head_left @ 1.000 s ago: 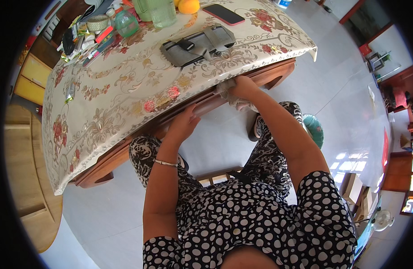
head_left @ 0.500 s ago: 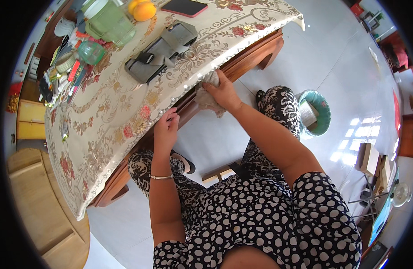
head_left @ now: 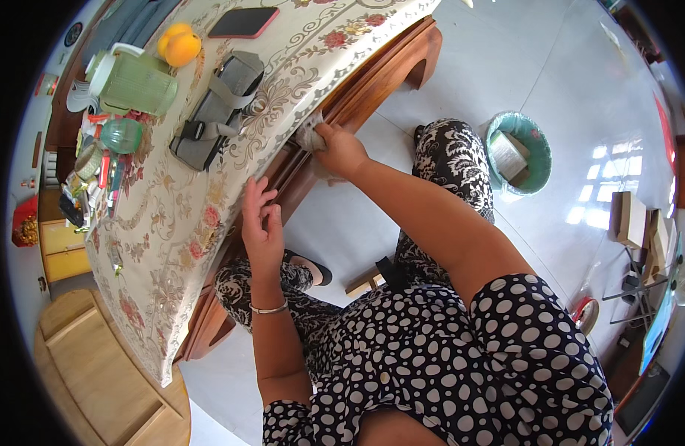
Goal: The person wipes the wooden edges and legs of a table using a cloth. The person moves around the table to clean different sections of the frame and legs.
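Cloth point(head_left: 310, 137), pinched in the right hand point(head_left: 342, 154), lies at one o'clock from the left hand point(head_left: 263, 232), whose fingers spread.

- Cloth point(head_left: 308, 139): partly concealed by right hand point(head_left: 344, 154);
- Tablecloth point(head_left: 160, 241): cut off at upper edge;
- Small clutter point(head_left: 88, 192) beside green jar point(head_left: 121, 136): too small to identify;
- Wooden piece point(head_left: 365, 284): mostly hidden by shirt point(head_left: 432, 349).
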Demonstrator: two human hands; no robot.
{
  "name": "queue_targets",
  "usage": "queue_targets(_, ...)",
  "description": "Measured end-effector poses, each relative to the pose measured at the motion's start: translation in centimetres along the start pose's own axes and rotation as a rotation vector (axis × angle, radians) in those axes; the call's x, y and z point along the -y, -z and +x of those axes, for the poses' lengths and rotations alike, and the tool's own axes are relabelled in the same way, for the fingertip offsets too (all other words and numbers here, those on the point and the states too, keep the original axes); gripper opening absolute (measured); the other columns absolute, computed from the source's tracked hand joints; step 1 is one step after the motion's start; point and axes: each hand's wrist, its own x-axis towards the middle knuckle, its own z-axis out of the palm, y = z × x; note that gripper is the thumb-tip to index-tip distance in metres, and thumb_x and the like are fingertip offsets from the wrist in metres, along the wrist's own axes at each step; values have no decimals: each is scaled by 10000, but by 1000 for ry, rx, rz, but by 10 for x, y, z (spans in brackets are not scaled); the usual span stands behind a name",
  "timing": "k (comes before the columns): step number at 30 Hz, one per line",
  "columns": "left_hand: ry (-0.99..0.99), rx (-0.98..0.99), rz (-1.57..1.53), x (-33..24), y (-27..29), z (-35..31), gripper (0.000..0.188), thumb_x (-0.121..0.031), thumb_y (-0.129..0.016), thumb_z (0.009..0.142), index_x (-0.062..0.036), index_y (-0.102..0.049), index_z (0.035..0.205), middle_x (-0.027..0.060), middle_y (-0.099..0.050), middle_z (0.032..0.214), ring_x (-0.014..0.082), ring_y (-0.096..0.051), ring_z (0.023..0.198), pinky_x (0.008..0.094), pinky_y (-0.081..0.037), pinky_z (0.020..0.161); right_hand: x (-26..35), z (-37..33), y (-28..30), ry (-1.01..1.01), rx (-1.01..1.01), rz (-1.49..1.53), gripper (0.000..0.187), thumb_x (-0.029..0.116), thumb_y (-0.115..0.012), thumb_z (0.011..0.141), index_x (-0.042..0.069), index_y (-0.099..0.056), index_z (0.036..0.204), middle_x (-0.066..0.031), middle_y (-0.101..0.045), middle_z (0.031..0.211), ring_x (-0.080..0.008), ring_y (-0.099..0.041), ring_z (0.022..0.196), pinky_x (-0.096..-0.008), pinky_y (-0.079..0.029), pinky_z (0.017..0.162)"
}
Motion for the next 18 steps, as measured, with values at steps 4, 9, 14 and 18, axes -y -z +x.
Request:
queue_targets(4,-27,47,192,-5,-6,0,565,52,-511,915,-45,-366,1452,159,-481,1406,244,-556,1164,322,-472,919,1,2,5,-65,75,-131,397,132,-627,781,96,-576,1173,-200,-584,1191,-366,-597,1073,-439,-493,901)
queue_targets(9,-534,26,942,-34,-4,11,402,-53,-543,931,-40,-518,1332,157,-527,1339,332,-547,1152,411,-427,984,-3,12,9,-20,-86,80,367,153,-640,768,73,-595,1124,-219,-614,1116,-380,-612,1026,-444,-500,882)
queue_targets(14,-562,-155,1167,-37,29,10,334,-82,-549,936,-14,-571,1262,165,-577,1235,365,-534,1124,451,-407,975,20,9,6,128,-136,440,394,171,-656,762,65,-583,1135,-230,-608,1095,-398,-604,1023,-443,-491,889)
queue_targets(18,-439,-411,1079,-20,57,-4,298,-87,-556,929,12,-576,1209,188,-585,1186,371,-535,1086,470,-409,940,18,1,0,36,-35,220,440,161,-650,771,68,-541,1188,-230,-583,1148,-391,-600,1041,-437,-485,915)
